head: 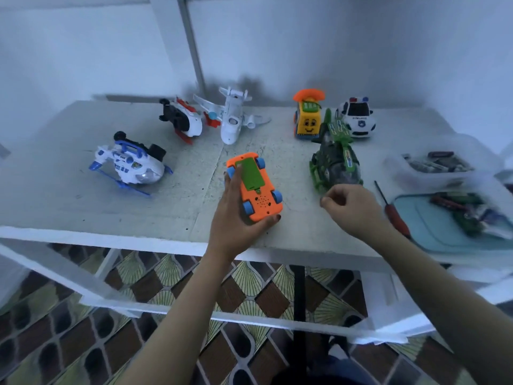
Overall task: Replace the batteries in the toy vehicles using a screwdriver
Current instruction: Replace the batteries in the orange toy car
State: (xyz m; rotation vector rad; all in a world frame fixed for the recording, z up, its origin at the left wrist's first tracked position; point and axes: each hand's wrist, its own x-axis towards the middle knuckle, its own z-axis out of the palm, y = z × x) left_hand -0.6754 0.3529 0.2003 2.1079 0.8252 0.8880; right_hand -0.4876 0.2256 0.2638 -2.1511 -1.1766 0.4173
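Note:
My left hand [236,218] grips an orange toy car [255,187] turned upside down near the table's front edge; its green battery cover and blue wheels face up. My right hand [352,209] hovers to the right of the car with fingers curled and pinched together; whether something small sits between the fingertips I cannot tell. A red-handled screwdriver [392,211] lies on the table just right of that hand. A green toy helicopter [336,159] stands right behind my right hand.
Farther back lie a blue-white helicopter [130,165], a red-white helicopter [181,120], a white plane [231,118], a yellow toy [306,118] and a police car [356,118]. At right, a clear box [433,165] and a teal tray [444,234] hold batteries.

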